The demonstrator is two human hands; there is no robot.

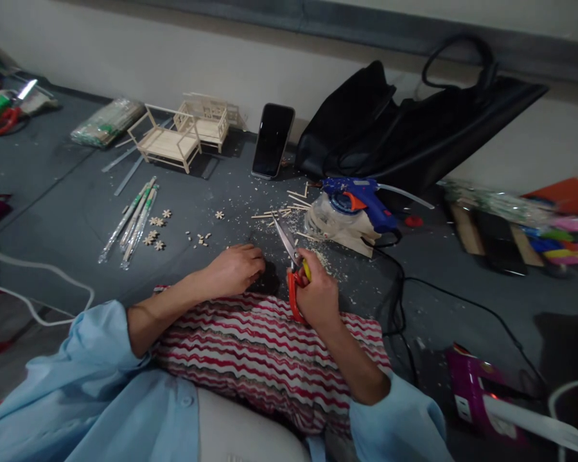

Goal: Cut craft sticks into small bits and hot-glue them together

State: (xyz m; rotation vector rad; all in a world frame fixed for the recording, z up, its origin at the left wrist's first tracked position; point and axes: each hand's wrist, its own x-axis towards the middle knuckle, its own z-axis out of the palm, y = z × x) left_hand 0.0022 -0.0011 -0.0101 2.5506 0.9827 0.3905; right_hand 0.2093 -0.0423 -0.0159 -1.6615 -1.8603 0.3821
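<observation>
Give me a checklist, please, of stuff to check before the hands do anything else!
1. Right hand gripping the scissors: ok.
2. Left hand apart from the blades: ok.
3. Left hand empty: cannot tell, its fingers are curled.
4. Glue gun cool: cannot tell.
5. Space by the blades tidy: not ok, wooden sticks lie there.
6. Phone propped up: ok.

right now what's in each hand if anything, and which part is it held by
The right hand holds the scissors by their orange-and-yellow handles. Whether the curled left hand holds anything small cannot be told.
</observation>
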